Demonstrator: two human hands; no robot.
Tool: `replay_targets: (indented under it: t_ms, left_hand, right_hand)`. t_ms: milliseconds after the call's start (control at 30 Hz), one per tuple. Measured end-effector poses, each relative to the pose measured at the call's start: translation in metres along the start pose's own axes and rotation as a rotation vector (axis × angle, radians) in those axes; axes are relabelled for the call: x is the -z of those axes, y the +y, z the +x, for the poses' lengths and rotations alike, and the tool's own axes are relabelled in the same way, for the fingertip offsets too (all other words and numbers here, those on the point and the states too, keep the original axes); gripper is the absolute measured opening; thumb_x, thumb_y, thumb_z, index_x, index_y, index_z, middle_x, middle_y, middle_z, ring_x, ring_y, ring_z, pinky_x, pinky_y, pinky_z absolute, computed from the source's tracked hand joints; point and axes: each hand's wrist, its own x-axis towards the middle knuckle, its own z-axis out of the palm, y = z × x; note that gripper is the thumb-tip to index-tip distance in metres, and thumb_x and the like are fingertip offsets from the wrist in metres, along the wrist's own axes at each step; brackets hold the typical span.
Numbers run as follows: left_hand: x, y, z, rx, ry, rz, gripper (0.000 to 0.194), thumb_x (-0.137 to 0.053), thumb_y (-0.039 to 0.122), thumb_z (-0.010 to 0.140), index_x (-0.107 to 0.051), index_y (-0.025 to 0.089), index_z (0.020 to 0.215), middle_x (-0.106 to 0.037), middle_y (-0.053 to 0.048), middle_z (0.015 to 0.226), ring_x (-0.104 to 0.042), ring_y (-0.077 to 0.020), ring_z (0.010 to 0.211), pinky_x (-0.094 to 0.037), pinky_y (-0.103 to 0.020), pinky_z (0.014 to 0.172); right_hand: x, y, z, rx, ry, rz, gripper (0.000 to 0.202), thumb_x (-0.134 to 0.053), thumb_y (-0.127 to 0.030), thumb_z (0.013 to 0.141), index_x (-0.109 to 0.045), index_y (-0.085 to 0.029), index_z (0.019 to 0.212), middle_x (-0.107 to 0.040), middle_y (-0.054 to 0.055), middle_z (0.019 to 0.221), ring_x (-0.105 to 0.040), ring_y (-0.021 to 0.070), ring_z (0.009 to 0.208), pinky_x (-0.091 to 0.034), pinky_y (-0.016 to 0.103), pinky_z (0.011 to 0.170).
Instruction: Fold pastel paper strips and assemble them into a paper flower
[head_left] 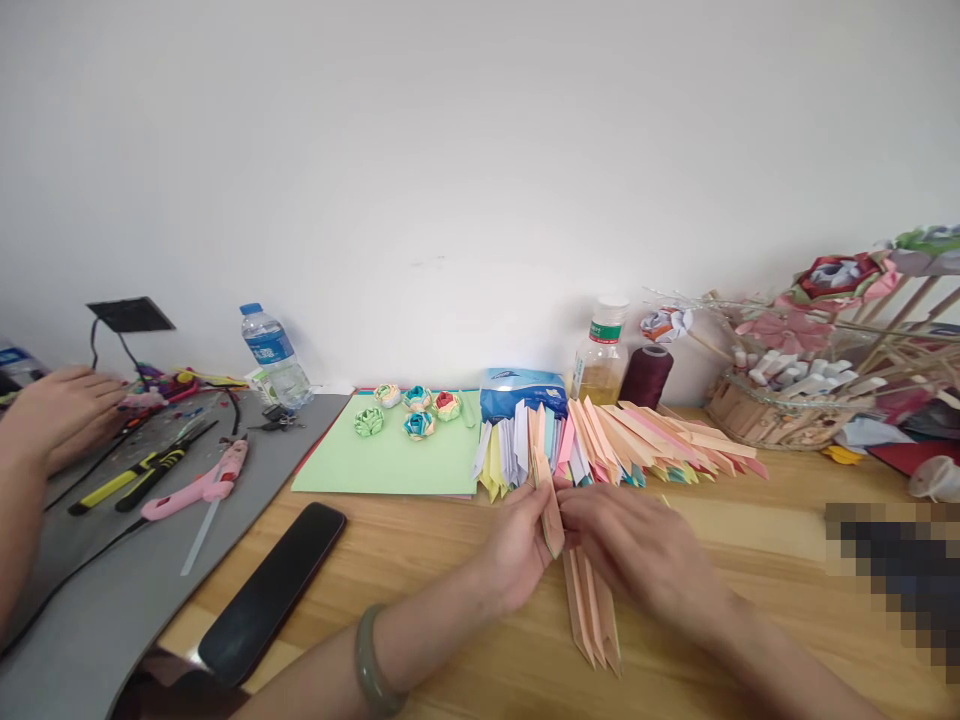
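My left hand (517, 555), a bracelet on its wrist, is closed around a peach folded paper strip (551, 525) that stands nearly upright. Fingers of my right hand (637, 545) are bent and pinch at the strip's right edge; their tips are partly hidden. Below both hands, several peach folded strips (592, 615) lie side by side on the wooden table. Just beyond my hands spreads a long row of folded paper strips (660, 440) in peach, pink, white, yellow and teal.
Small paper flowers (418, 425) sit on green paper sheets (352, 468). A black phone (274, 590) lies left. Another person's hands (67, 410) are beyond a pink glue gun (199, 490) and pliers (161, 470). Behind stand a jar (600, 355), thread spool (646, 378) and basket (772, 415).
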Motion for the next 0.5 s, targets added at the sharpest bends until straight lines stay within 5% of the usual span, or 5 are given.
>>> replay_targets:
  t_ms: [100, 167, 300, 500]
  left_hand:
    - [-0.001, 0.001, -0.002, 0.008, -0.015, 0.079, 0.022, -0.058, 0.033, 0.075, -0.056, 0.012, 0.084, -0.06, -0.004, 0.068, -0.059, -0.0149, 0.061, -0.044, -0.031, 0.067]
    - [-0.001, 0.001, -0.003, 0.013, -0.022, 0.102, 0.024, -0.059, 0.034, 0.074, -0.056, 0.013, 0.086, -0.059, -0.004, 0.069, -0.059, -0.0146, 0.06, -0.043, -0.031, 0.067]
    - [0.0, 0.001, -0.004, 0.018, -0.053, 0.138, 0.027, -0.06, 0.033, 0.073, -0.059, 0.012, 0.09, -0.057, -0.003, 0.07, -0.056, -0.0126, 0.058, -0.043, -0.03, 0.066]
    - [-0.003, 0.003, -0.006, 0.032, -0.039, 0.177, 0.028, -0.061, 0.03, 0.072, -0.063, 0.011, 0.091, -0.054, -0.002, 0.067, -0.053, -0.0109, 0.056, -0.042, -0.03, 0.067]
  right_hand:
    - [0.003, 0.03, -0.008, -0.39, 0.1, -0.249, 0.018, -0.041, -0.024, 0.086, -0.057, -0.016, 0.088, -0.064, 0.006, 0.079, -0.058, 0.0179, 0.073, -0.041, 0.027, 0.059]
    - [0.005, 0.051, -0.013, -0.544, 0.003, -0.377, 0.021, -0.041, -0.027, 0.085, -0.058, -0.016, 0.088, -0.063, 0.007, 0.085, -0.058, 0.0208, 0.08, -0.038, 0.027, 0.055]
    - [0.005, 0.075, -0.022, -0.658, -0.176, -0.452, 0.025, -0.039, -0.025, 0.084, -0.06, -0.019, 0.073, -0.061, 0.004, 0.076, -0.056, 0.0179, 0.075, -0.026, 0.024, 0.044]
    - [0.003, 0.076, -0.021, -0.683, -0.176, -0.502, 0.03, -0.038, -0.021, 0.082, -0.058, -0.016, 0.06, -0.058, 0.005, 0.066, -0.052, 0.0155, 0.059, -0.018, 0.024, 0.042]
